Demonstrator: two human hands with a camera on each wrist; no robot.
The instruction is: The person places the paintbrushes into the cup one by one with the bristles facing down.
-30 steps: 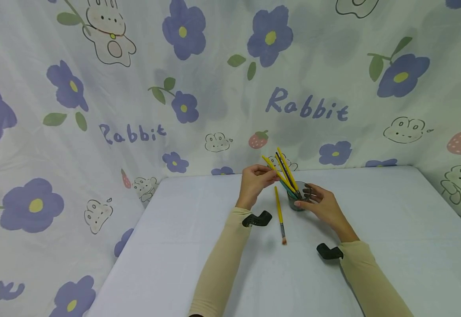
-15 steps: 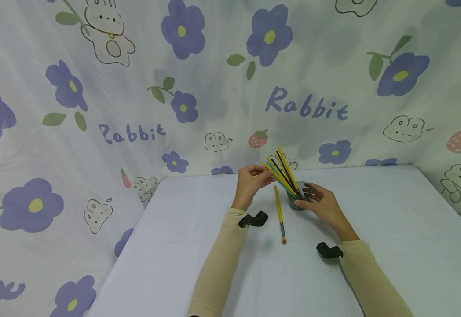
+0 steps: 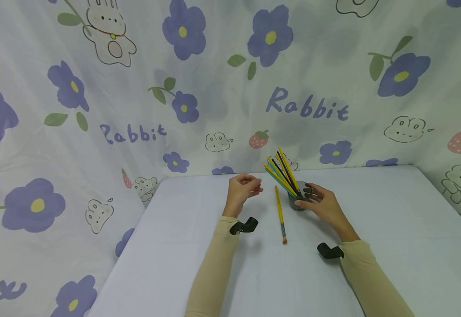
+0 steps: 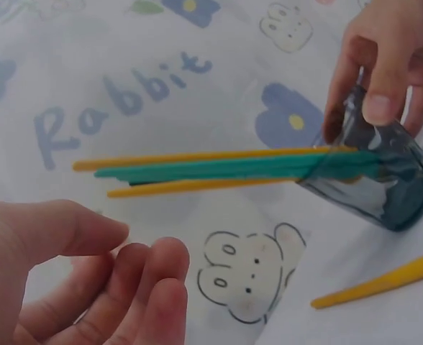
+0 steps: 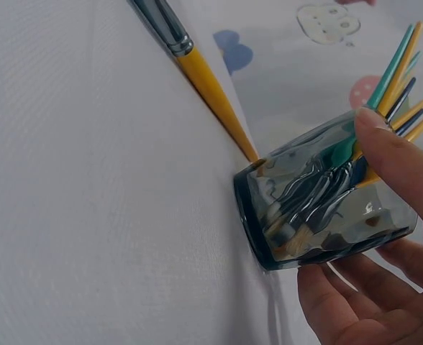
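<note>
A clear, dark-tinted glass (image 5: 377,208) stands near the back of the table, and my right hand (image 3: 324,208) grips it, thumb on one side and fingers on the other. Several paintbrushes (image 4: 219,169) with yellow, teal and dark handles lean in it, bristles down, handles slanting up to the left. Left of them, my left hand (image 3: 241,193) is raised over the table with loosely bent fingers and nothing between them. In the left wrist view its fingertips are a short way off the handle ends. One yellow-handled paintbrush (image 3: 279,212) lies on the table between the hands, bristles toward me.
A white cloth covers the table (image 3: 183,255). Behind and to the left hangs a curtain (image 3: 222,97) printed with flowers and rabbits, close behind the brush handles at the table's back edge.
My left hand has let go of a brush handle at the glass and moved left and slightly down, away from the bundle. The right hand stays on the glass.
</note>
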